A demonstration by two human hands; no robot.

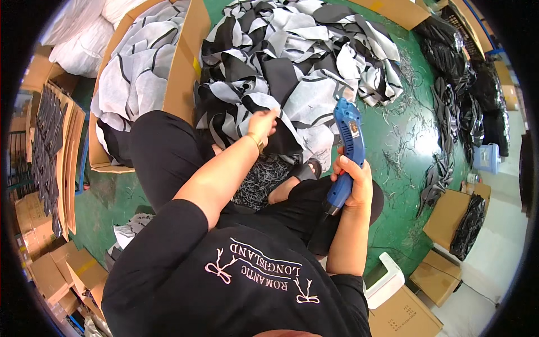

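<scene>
My right hand (355,174) is wrapped round the body of a pair of blue electric shears (352,135). Their head points away from me, close to the pale fabric at the pile's right side. My left hand (263,124), a gold-coloured bracelet at its wrist, has its fingers closed on the edge of a grey-and-black fabric piece (289,136) at the near side of the pile. A large heap of grey and black fabric pieces (281,76) spreads over the floor ahead of my knees. Part of the held piece is hidden behind my left hand.
Left of the heap stands a cardboard box (188,62) full of similar pieces. Thin dark trimmings (261,182) lie between my feet on the green floor (401,191). Black plastic bags (446,62) line the right side. A white stool (385,279) is beside me at lower right.
</scene>
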